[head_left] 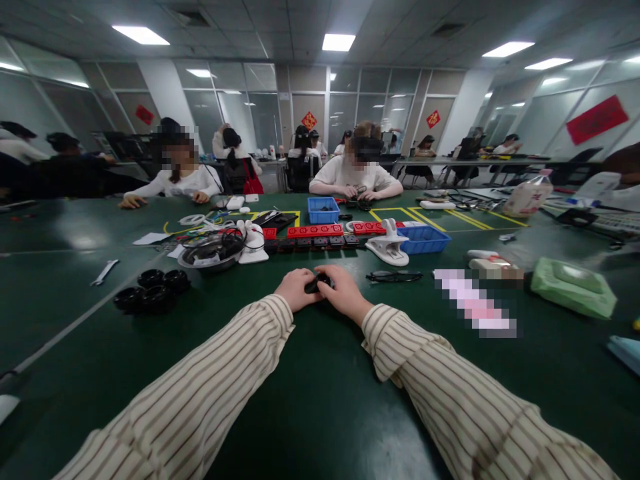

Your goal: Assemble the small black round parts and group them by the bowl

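In the head view my left hand [294,291] and my right hand [345,291] meet over the green table. Both are closed around a small black round part [325,279], whose lower side is hidden by my fingers. It resembles the several black round cup-like parts [146,297] grouped on the table to the left. Just beyond my hands lies a row of red socket strips [315,230] with black blocks [327,243] along it. A pair of black-framed glasses [394,276] rests to the right of my right hand.
Behind my left hand stands a metal bowl [210,257] of cables beside a white clamp [253,243]. Another white clamp [389,245] and a blue tray [425,239] are at right. A wrench [105,272] lies left; a green wipes pack [573,287] lies right. Two people sit opposite.
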Available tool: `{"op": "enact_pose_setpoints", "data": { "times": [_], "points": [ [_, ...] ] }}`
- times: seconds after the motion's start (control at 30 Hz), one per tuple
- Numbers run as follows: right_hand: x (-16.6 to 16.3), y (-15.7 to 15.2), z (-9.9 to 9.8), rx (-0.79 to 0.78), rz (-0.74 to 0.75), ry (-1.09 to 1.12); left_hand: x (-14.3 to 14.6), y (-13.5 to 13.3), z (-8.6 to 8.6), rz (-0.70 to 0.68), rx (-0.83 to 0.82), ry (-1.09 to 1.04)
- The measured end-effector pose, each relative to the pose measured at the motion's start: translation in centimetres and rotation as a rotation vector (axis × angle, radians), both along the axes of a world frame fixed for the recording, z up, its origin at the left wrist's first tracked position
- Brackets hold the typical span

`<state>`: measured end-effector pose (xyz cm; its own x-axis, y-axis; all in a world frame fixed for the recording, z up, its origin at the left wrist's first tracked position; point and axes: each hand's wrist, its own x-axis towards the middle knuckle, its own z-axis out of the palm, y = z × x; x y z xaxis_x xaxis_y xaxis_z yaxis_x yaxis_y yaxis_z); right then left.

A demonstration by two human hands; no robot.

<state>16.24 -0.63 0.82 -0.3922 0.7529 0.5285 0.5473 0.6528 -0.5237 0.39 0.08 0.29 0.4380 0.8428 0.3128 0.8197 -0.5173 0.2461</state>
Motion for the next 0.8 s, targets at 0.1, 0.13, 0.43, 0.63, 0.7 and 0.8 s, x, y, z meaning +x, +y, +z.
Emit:
{"op": "enact_pose_setpoints", "data": {
  "times": [0.1, 0.13, 0.43, 0.63, 0.7, 0.8],
  "points": [
    [-0.1, 0.0, -0.1, -0.013, -0.092, 0.04, 0.3, -0.1, 0.2, 0.064, 0.027, 0.001],
    [-0.2, 0.1, -0.1, -0.016, -0.123, 0.045, 0.5, -0.2, 0.3, 0.09, 0.036, 0.006],
    [-0.2, 0.2, 0.0, -0.025, -0.092, 0.022, 0.8, -0.7, 0.4, 0.087, 0.045, 0.038],
    [0.0, -0.3, 0.1, -0.029, 0.027, 0.03, 0.4, -0.7, 0.3, 0.026, 0.015, 0.001],
    [0.0, -0.3, -0.1, -0.013, -0.016, 0.041, 0.5, -0.9, 0.4, 0.052, 0.024, 0.005],
    [-0.1, -0.2, -0.3, -0.014, -0.162, 0.035, 1.0, -1.3, 0.6, 0.125, 0.043, -0.001]
  ]
}}
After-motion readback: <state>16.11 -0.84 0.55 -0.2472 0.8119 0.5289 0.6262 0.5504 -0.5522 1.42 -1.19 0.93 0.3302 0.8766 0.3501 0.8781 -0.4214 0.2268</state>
